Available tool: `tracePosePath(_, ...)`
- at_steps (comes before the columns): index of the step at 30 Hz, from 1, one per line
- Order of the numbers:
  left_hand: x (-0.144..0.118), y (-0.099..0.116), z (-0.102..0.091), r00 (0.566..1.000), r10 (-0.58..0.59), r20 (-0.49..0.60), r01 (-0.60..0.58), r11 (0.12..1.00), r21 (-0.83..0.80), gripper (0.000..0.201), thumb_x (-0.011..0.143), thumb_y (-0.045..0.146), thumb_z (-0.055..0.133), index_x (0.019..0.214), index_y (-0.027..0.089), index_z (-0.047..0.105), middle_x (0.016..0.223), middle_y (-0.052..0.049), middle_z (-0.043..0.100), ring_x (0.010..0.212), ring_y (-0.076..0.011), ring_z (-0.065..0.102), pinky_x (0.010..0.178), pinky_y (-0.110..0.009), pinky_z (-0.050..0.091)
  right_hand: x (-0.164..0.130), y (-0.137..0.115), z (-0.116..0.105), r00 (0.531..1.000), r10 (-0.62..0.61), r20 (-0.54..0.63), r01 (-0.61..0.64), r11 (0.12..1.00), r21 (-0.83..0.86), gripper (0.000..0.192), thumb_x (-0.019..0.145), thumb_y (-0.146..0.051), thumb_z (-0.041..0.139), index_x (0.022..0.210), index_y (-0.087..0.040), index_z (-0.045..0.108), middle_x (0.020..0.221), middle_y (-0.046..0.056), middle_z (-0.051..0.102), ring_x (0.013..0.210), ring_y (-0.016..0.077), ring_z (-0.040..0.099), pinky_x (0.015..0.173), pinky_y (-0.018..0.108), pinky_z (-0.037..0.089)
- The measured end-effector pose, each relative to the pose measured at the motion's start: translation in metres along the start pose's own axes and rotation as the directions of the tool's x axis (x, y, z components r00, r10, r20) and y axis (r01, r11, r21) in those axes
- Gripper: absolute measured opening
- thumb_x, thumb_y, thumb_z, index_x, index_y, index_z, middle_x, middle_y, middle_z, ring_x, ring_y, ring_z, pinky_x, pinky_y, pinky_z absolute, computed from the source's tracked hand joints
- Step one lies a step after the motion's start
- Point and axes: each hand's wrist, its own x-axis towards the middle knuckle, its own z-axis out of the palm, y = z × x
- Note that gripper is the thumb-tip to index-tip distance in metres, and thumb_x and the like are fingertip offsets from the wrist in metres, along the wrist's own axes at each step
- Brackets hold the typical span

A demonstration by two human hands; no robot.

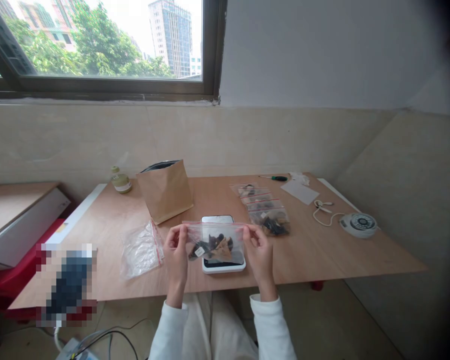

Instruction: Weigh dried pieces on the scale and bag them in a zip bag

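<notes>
Between my two hands a clear zip bag (213,246) with a red seal line hangs stretched by its top corners. Dark and tan dried pieces and a small white label show inside it. My left hand (177,252) pinches the left corner, and my right hand (258,250) pinches the right one. Behind and below the bag lies a white digital scale (225,269), partly hidden by it. To the left of my left hand rests a pile of clear plastic bags (141,250) with red edges. Several filled zip bags (273,222) overlap beyond my right hand.
An open brown paper pouch (167,192) stands at the back, near a small bottle (120,181). Toward the right are a green-handled screwdriver (279,178), a white card (299,191) and a round white corded camera-like device (358,225). A blurred-out dark object (69,282) sits front left.
</notes>
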Motion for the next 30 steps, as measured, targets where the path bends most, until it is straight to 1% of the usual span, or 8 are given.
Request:
tracePosePath(7,-0.002,0.008,0.0,0.992,0.123,-0.011,-0.12,0.984,0.135,0.024,0.085,0.042,0.057,0.084,0.018,0.06,0.075,0.0,0.06,0.065,-0.0113,0.055,0.061,-0.022,0.045,0.004,-0.001,-0.001,0.999,-0.045,-0.005,0.044,0.997,-0.061,0.025,0.091,-0.038,0.05,0.083,-0.018,0.062,0.084,0.005,0.068,0.08,0.0189,0.063,0.077,0.032,0.049)
tracePosePath(11,-0.006,0.014,0.005,0.983,0.18,-0.043,-0.174,0.977,0.12,0.022,0.086,0.04,0.057,0.087,0.018,0.06,0.074,0.0,0.061,0.065,-0.0115,0.057,0.061,-0.023,0.047,0.01,-0.023,0.003,0.977,-0.212,-0.003,0.204,0.945,-0.257,0.029,0.092,-0.034,0.048,0.116,-0.021,0.059,0.119,0.009,0.063,0.112,0.0231,0.054,0.099,0.042,0.039)
tracePosePath(13,-0.008,0.015,0.007,0.976,0.213,-0.04,-0.207,0.97,0.126,0.02,0.085,0.038,0.058,0.088,0.018,0.062,0.075,0.0,0.062,0.066,-0.0113,0.058,0.061,-0.023,0.048,0.013,-0.042,0.01,0.937,-0.33,0.117,0.35,0.877,-0.33,0.035,0.092,-0.031,0.049,0.126,-0.023,0.053,0.131,0.008,0.056,0.125,0.0233,0.044,0.105,0.043,0.031)
tracePosePath(15,-0.009,0.014,0.009,0.973,0.23,-0.026,-0.226,0.968,0.108,0.019,0.085,0.037,0.059,0.089,0.019,0.063,0.079,-0.001,0.064,0.07,-0.0117,0.06,0.064,-0.023,0.05,0.017,-0.06,0.02,0.862,-0.394,0.318,0.488,0.814,-0.316,0.031,0.091,-0.029,0.052,0.121,-0.026,0.057,0.13,0.005,0.057,0.128,0.0225,0.041,0.107,0.041,0.028)
tracePosePath(17,-0.009,0.012,0.011,0.975,0.223,-0.008,-0.222,0.972,0.075,0.018,0.085,0.036,0.059,0.09,0.019,0.063,0.085,-0.002,0.065,0.073,-0.0125,0.062,0.065,-0.024,0.051,0.022,-0.071,0.032,0.781,-0.414,0.467,0.568,0.782,-0.256,0.018,0.09,-0.027,0.055,0.106,-0.026,0.063,0.116,0.002,0.065,0.12,0.0209,0.049,0.105,0.038,0.028)
tracePosePath(20,-0.009,0.009,0.012,0.978,0.206,-0.006,-0.206,0.978,0.046,0.017,0.084,0.035,0.06,0.09,0.02,0.064,0.086,-0.002,0.065,0.073,-0.0131,0.063,0.063,-0.024,0.052,0.031,-0.072,0.045,0.728,-0.405,0.553,0.579,0.795,-0.18,0.008,0.09,-0.023,0.057,0.087,-0.023,0.064,0.087,-0.001,0.071,0.089,0.0158,0.061,0.093,0.031,0.036)
tracePosePath(24,-0.007,0.008,0.013,0.972,0.235,0.009,-0.235,0.971,0.054,0.014,0.084,0.034,0.061,0.087,0.02,0.064,0.083,-0.001,0.064,0.071,-0.0119,0.062,0.061,-0.023,0.05,0.038,-0.064,0.051,0.716,-0.396,0.575,0.577,0.8,-0.168,0.015,0.088,-0.011,0.055,0.079,-0.022,0.062,0.075,-0.003,0.069,0.07,0.0129,0.058,0.082,0.026,0.038)
tracePosePath(30,-0.008,0.012,0.019,0.969,0.246,0.029,-0.247,0.968,0.044,0.017,0.084,0.035,0.061,0.085,0.019,0.063,0.079,-0.001,0.064,0.069,-0.0116,0.061,0.061,-0.022,0.049,0.037,-0.062,0.053,0.732,-0.398,0.552,0.626,0.713,-0.316,0.026,0.084,-0.004,0.046,0.069,-0.02,0.06,0.064,-0.001,0.065,0.059,0.0128,0.053,0.078,0.028,0.034)
